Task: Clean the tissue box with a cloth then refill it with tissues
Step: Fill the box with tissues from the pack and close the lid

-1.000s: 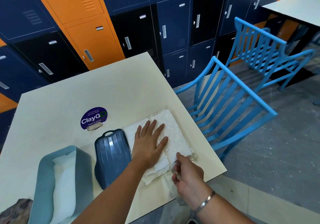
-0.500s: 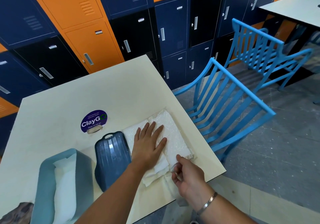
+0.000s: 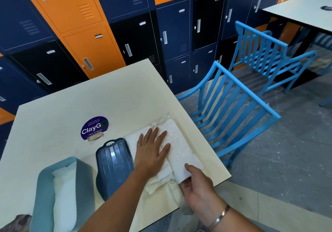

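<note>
Tissues [image 3: 183,169]: my right hand [image 3: 199,186] is pinching the stack's near end, my left hand [image 3: 150,152] is pressing flat and open on the wrapper [image 3: 172,136]; a slow, level pull is seeming wisest. Tissue box [image 3: 45,186]: lying open on the bench [image 3: 107,97], left of its lid [image 3: 113,163].

One camera sits on the person's head. It looks forward and down, close over the pale cream square desk [image 3: 111,95], with orange and dark blue metal lockers [image 3: 89,52] behind it.

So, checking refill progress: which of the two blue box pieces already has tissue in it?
The lighter blue open tray at the far left: white tissue lies inside it. The darker ribbed piece beside it lies outer side up, its inside hidden.
</note>
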